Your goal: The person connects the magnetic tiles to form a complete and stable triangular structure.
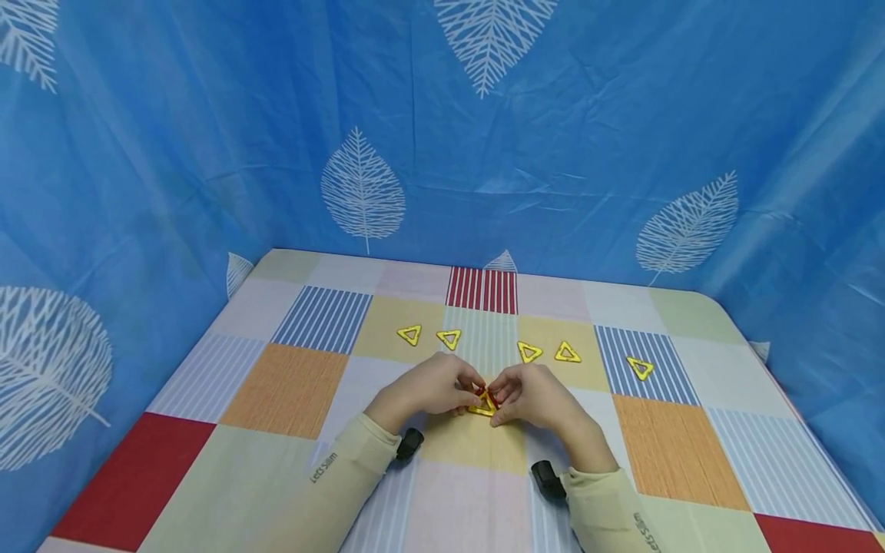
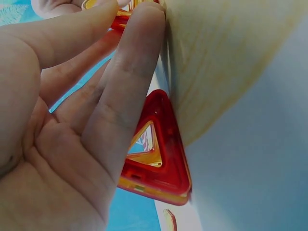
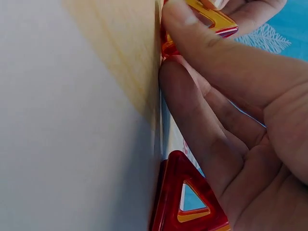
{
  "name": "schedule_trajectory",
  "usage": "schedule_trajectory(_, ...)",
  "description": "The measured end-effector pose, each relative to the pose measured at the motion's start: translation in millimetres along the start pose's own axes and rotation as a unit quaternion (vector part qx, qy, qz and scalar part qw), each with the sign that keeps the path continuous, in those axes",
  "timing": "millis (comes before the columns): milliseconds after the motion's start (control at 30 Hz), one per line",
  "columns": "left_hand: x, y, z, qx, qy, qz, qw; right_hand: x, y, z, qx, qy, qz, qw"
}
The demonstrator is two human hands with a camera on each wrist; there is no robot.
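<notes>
At the middle of the table in the head view, both hands meet over translucent yellow and red triangle tiles (image 1: pixel 482 412), which look like magnetic building tiles. My left hand (image 1: pixel 439 385) pinches the left side between thumb and fingers. From the other side, my right hand (image 1: pixel 538 395) pinches the right side, its thumb low near the tabletop. In the right wrist view a yellow-orange tile (image 3: pixel 222 21) shows above the thumb. Fingers hide much of the pieces, so how many are joined is unclear.
Loose yellow triangle tiles lie beyond the hands: two at left (image 1: pixel 410 335) (image 1: pixel 449 339), two right of centre (image 1: pixel 529 352) (image 1: pixel 568 352), one farther right (image 1: pixel 639 368). A patchwork cloth (image 1: pixel 276 476) covers the table. Blue leaf-print curtain (image 1: pixel 553 153) encloses the back and sides.
</notes>
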State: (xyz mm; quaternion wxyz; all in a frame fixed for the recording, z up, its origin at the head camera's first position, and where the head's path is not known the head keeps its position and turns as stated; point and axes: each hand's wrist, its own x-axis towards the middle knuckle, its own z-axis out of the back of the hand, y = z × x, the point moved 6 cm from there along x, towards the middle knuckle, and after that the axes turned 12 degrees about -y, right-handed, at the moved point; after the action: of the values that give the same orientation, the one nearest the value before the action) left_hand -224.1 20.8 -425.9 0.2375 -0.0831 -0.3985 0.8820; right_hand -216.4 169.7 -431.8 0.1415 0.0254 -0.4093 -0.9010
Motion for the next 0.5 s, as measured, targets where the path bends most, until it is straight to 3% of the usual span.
schedule_trajectory(500, 1.0, -0.9, -0.7, 0.034, -0.004, -0.011, 0.9994, 0.1, 1.5, 1.3, -0.011, 0.002, 0.005, 1.0)
